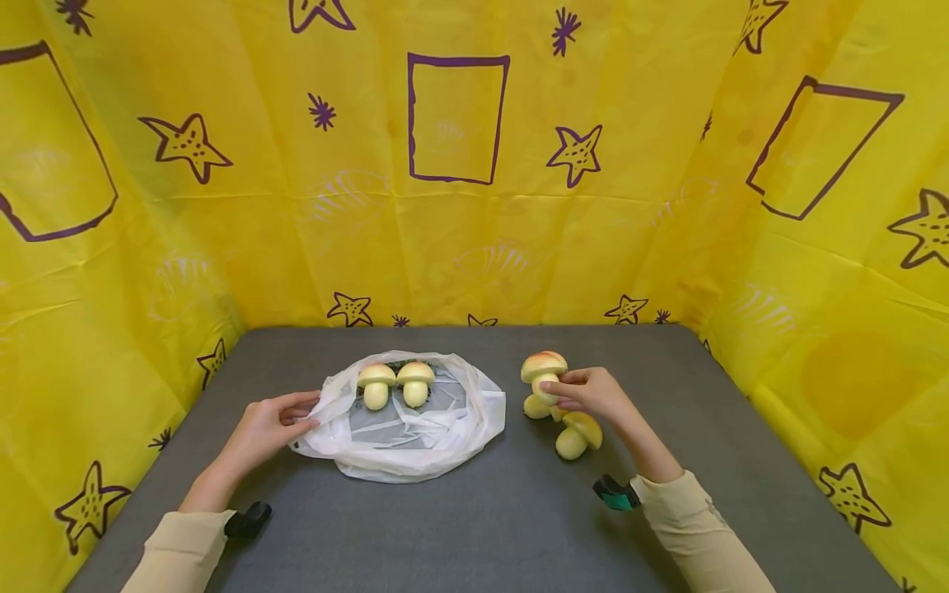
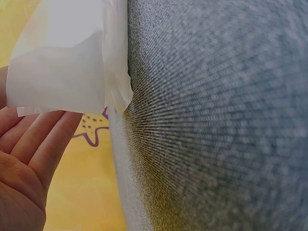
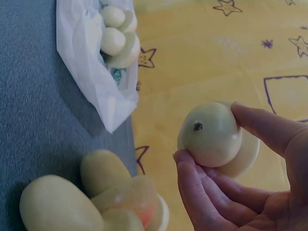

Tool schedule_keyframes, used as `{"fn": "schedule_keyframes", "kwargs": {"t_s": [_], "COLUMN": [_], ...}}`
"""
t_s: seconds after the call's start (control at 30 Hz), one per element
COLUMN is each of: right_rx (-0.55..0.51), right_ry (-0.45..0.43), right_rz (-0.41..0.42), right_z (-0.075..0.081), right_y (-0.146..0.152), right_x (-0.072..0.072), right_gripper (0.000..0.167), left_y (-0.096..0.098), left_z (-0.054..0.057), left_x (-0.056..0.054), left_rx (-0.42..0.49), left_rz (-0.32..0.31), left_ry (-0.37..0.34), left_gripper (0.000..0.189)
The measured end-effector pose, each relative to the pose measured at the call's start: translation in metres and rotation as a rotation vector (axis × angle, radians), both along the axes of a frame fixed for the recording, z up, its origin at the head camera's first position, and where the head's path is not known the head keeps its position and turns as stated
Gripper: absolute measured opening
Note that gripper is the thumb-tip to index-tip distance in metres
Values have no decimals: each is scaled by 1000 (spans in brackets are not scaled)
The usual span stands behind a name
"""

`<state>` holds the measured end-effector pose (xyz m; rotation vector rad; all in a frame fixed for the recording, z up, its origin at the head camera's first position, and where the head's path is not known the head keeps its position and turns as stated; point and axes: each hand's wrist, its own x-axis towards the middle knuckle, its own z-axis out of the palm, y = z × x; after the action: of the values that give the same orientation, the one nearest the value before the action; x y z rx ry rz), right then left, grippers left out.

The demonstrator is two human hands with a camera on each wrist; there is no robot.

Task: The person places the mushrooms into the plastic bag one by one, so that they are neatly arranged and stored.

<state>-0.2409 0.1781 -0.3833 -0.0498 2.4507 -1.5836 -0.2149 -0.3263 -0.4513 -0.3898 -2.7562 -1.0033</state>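
Two mushrooms (image 1: 395,384) already sit in the bag (image 1: 415,449), whose edge the left hand (image 1: 267,427) pinches. The right hand (image 1: 593,394) grips a third mushroom (image 1: 544,368), lifted; two more (image 1: 567,428) lie beneath it.

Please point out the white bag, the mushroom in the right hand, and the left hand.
bag (image 1: 415,449), head view, its near rim.
held mushroom (image 3: 211,134), right wrist view, its stem end.
left hand (image 1: 267,428), head view, its back.

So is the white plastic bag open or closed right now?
Open: the white plastic bag lies spread, two mushrooms visible inside, left hand holding its edge.
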Motion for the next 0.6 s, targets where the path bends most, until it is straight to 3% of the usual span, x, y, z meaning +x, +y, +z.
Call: {"fn": "schedule_keyframes", "kwargs": {"t_s": [0.27,0.5,0.6], "right_rx": [49,95,64], "right_ry": [-5,20,38], "right_rz": [-2,-5,10], "right_z": [-2,-2,-1], "right_y": [-13,-24,-30], "right_x": [-6,-10,-11], "right_gripper": [69,59,52], "left_y": [-1,0,0], "left_z": [1,0,0], "left_x": [0,0,1], "left_rx": [-3,-1,-4], "left_rz": [1,-2,-5], "left_ry": [7,12,14], "left_gripper": [45,45,45]}}
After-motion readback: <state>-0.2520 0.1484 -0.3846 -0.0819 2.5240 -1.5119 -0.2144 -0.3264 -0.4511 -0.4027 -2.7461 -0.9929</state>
